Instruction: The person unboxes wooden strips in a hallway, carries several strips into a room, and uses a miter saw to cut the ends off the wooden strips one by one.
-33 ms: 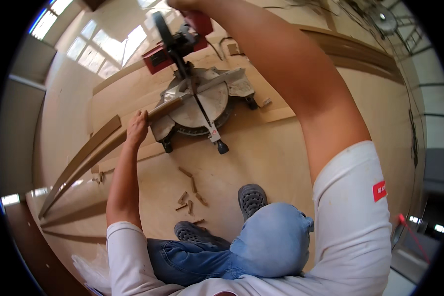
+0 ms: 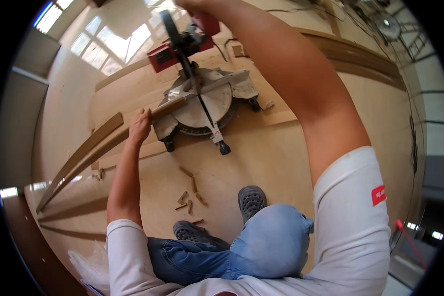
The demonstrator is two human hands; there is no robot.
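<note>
A miter saw [image 2: 197,101] stands on the board in front of me, its head raised and its round table pale grey. My left hand [image 2: 140,126] is closed round a long brown wooden strip [image 2: 170,107], whose end lies on the saw table beside the slot. The strip's other end runs off to the lower left. At the upper edge my right hand [image 2: 195,4] reaches the red saw head [image 2: 206,24]; its fingers are cut off by the picture's edge, so its grip is hidden.
Small wooden offcuts [image 2: 190,197] lie on the floor before my shoes [image 2: 252,201]. Another strip [image 2: 91,143] rests left of the held one. Long brown boards [image 2: 360,54] are stacked at the far right. Cables [image 2: 413,133] run along the right, and plastic wrap [image 2: 90,266] lies lower left.
The view has shifted slightly, so the saw sits a little further right and lower. Both hands keep their places relative to the saw and strip.
</note>
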